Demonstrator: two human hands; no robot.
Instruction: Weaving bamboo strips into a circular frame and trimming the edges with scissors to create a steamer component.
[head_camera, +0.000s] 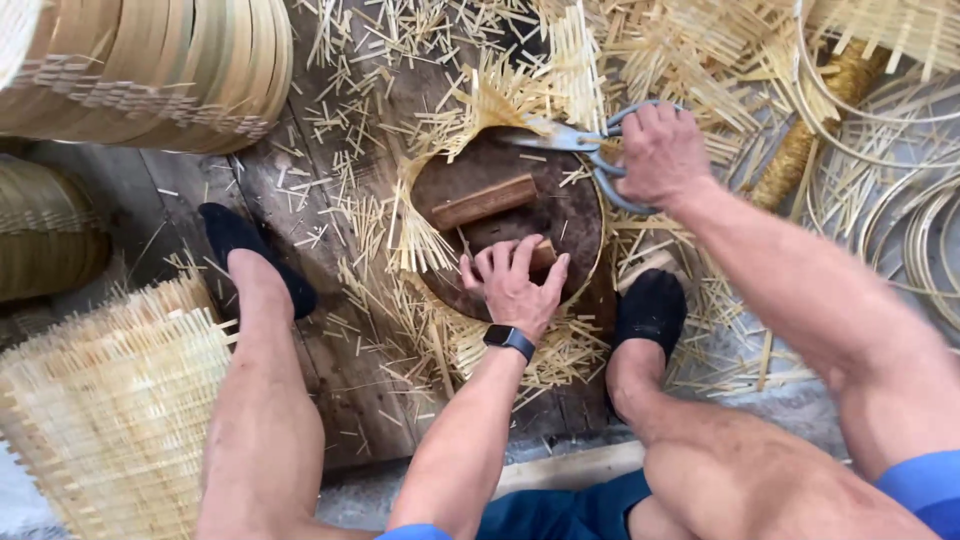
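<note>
Both hands are working at a round woven bamboo piece (430, 250) lying at the frame's centre. Nearest, the left hand (515, 285) is pressing down with fingers spread on a dark round board (560, 215), fingertips touching a small wooden block (541, 256). Farther up, a longer wooden block (484, 202) is lying on the board. Beyond it, the right hand (658, 152) is gripping grey scissors (590, 145), blades pointing left at the fringe of strips. Stacked bamboo hoops (150, 70) are sitting at upper left.

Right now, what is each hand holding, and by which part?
Right hand grips the scissors by their looped handles. Left hand presses on the round wooden form.
</note>
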